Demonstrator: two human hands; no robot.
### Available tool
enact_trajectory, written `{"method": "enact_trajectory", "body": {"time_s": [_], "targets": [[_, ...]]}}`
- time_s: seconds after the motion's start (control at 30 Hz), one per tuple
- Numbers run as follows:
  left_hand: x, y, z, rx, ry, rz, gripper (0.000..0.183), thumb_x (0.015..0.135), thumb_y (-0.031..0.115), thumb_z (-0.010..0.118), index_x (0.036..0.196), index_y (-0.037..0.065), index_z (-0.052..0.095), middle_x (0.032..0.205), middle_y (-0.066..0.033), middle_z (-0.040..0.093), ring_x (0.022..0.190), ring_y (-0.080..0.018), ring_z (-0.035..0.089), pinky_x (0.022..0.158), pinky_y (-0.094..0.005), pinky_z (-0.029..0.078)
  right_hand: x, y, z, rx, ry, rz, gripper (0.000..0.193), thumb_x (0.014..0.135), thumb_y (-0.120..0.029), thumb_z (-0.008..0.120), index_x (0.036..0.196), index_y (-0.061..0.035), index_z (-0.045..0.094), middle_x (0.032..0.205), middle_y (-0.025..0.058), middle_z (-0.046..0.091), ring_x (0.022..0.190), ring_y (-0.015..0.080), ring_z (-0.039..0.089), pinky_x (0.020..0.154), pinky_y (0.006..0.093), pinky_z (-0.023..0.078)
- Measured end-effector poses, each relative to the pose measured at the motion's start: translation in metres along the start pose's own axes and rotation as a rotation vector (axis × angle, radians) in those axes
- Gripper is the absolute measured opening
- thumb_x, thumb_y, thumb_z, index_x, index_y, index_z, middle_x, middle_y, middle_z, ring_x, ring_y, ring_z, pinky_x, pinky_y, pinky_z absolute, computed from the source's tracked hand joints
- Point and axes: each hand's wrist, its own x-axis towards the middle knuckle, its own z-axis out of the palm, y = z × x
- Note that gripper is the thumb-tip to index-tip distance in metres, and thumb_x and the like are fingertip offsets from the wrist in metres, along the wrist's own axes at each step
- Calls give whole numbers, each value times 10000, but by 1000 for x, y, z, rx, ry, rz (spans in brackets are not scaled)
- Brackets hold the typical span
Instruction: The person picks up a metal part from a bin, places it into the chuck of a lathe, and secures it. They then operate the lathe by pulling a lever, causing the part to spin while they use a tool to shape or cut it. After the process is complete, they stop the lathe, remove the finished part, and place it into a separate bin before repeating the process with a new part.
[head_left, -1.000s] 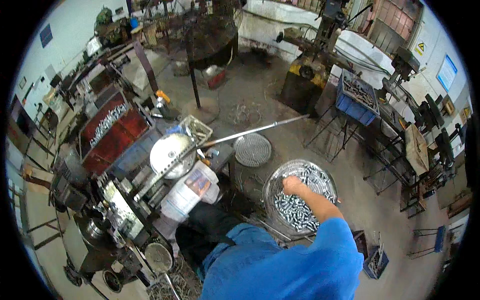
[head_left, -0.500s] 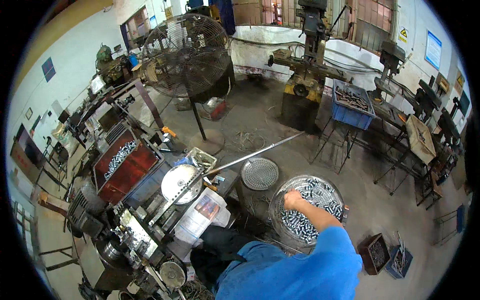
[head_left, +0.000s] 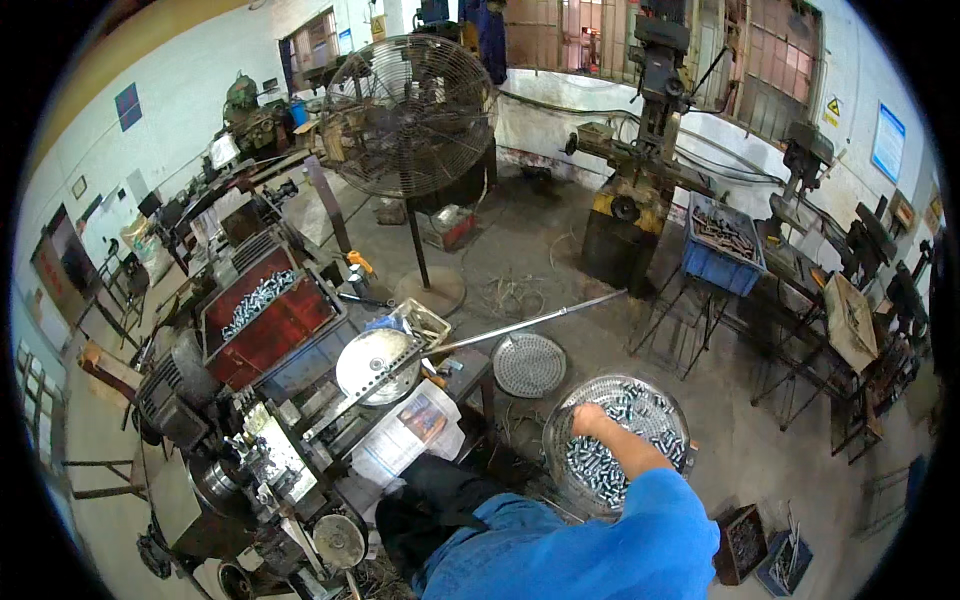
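Note:
My right hand (head_left: pixel 590 421) is closed, its fingers curled in over the left part of a round, perforated metal tray (head_left: pixel 555 445). Whatever it holds, if anything, is hidden. Short, shiny metal cylinders (head_left: pixel 595 466) lie heaped in the tray, mostly below and right of the hand, with a bare strip along the tray's left side. My right arm, in a blue sleeve (head_left: pixel 655 505), reaches in from the lower edge. My left hand does not show.
A second perforated disc (head_left: pixel 529 365) lies beyond the tray. At left stand a lathe-like machine (head_left: pixel 275 465) and a red bin (head_left: pixel 265 325) of metal parts. A long metal bar (head_left: pixel 530 328) juts across. A fan (head_left: pixel 410 120) stands behind; small boxes (head_left: pixel 742 545) sit at lower right.
The whole view has shifted, so the scene sits lower and slightly further right. My right hand stays closed over the tray's left part, with little change relative to it.

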Motion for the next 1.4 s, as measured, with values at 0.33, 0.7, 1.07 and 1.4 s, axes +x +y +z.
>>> {"method": "enact_trajectory", "body": {"time_s": [0.33,0.7,1.07,1.4], "targets": [[-45,180,-106,-755,-103,607,370,935,234,555,1213,-9,560,1084,-174,639,940,-270,628,799,-375,494,-60,-181,-110,525,392,-934,414,633,-242,657,999,-48,677,1199,193,549,1086,351,537,890,415,466],[-66,318,-92,-1020,-284,891,306,888,230,620,915,-74,629,745,-35,631,687,-79,543,611,-250,438,-155,-364,-165,787,260,-1635,327,527,-95,620,817,52,580,1113,247,474,994,419,487,828,460,444],[-74,322,-83,-1427,-211,808,348,913,242,593,748,-63,623,607,-35,597,560,-71,517,509,-252,386,-156,-373,-164,793,288,-1609,314,521,-130,647,797,10,595,1032,187,513,904,371,504,765,439,449],[-64,321,-79,-1314,-123,809,401,893,252,612,641,-60,590,492,-35,529,482,-66,429,449,-281,322,-149,-380,-174,727,270,-1662,303,554,-88,606,838,13,634,999,161,565,882,342,517,730,416,472]]}}
